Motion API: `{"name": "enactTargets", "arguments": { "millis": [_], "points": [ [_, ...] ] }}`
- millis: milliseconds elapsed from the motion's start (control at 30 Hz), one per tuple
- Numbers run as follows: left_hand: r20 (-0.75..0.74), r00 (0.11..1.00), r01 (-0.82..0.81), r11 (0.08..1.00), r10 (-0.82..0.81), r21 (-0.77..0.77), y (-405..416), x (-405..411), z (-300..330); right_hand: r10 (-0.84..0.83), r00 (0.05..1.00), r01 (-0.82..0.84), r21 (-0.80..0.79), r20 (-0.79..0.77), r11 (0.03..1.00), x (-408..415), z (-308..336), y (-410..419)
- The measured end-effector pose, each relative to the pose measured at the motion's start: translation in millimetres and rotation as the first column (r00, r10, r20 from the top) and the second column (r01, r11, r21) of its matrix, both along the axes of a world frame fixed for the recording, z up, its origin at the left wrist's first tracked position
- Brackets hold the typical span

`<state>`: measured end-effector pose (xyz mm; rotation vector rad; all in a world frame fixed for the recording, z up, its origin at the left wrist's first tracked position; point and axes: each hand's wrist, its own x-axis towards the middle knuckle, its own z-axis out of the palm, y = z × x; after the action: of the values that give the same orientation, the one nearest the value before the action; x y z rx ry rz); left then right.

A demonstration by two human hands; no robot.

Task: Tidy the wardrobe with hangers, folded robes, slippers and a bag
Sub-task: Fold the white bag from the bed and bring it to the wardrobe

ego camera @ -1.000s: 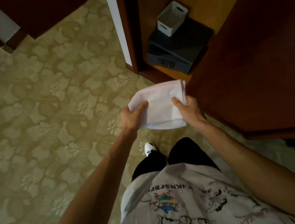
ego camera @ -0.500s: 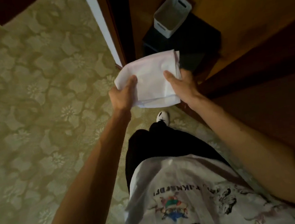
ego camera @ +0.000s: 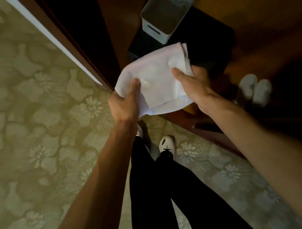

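Carpet [ego camera: 32, 131] (floral); both hands hold bag [ego camera: 158, 80].

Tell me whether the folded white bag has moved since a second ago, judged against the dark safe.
Yes. The folded white bag, held by the left hand and right hand, has moved forward over the dark safe; earlier it was short of it.

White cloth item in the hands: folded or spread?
Folded: the white cloth item shows layered edges, held by left hand and right hand.
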<state>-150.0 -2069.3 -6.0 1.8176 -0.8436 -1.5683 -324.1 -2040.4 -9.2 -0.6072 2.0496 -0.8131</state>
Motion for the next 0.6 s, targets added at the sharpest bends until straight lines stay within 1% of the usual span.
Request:
{"name": "enactTargets", "arguments": {
  "millis": [133, 200, 400, 433, 500, 567, 600],
  "points": [
    [0.028, 0.997, 0.07, 0.997, -0.071, 0.038, -23.3, -15.2, -46.2, -0.05, 0.998, 0.049, -0.037, -0.039, 0.998, -25.7, -38.4, -34.4],
    [0.009, 0.995, 0.1, 0.994, -0.101, 0.054, -35.3, -26.9, -63.2, -0.079, 0.996, 0.077, -0.046, -0.04, 0.996, -40.2, -51.1, -53.5],
    [-0.032, 0.989, 0.144, 0.986, -0.142, 0.089, -82.7, -71.3, -83.4, -0.074, 0.994, 0.071, -0.042, -0.078, 0.997, -90.7, -61.6, -120.1],
    [-0.023, 0.988, 0.151, 0.984, -0.15, 0.095, -92.0, -79.8, -83.2, -0.049, 0.995, 0.046, -0.044, -0.088, 0.998, -101.1, -61.4, -130.3],
    [-0.023, 0.989, 0.147, 0.984, -0.146, 0.097, -112.0, -95.5, -83.9, 0.056, 0.987, -0.062, -0.035, -0.148, 0.997, -119.7, -57.9, -149.3],
    [-0.108, 0.985, 0.146, 0.984, -0.135, 0.102, -132.0, -112.5, -84.5, 0.115, 0.973, -0.125, -0.037, -0.201, 0.991, -138.6, -53.4, -165.6],
    [-0.119, 0.98, 0.168, 0.981, -0.156, 0.095, -141.6, -122.0, -87.5, 0.141, 0.963, -0.154, -0.037, -0.23, 0.987, -148.7, -52.6, -172.9]
  ]
}}
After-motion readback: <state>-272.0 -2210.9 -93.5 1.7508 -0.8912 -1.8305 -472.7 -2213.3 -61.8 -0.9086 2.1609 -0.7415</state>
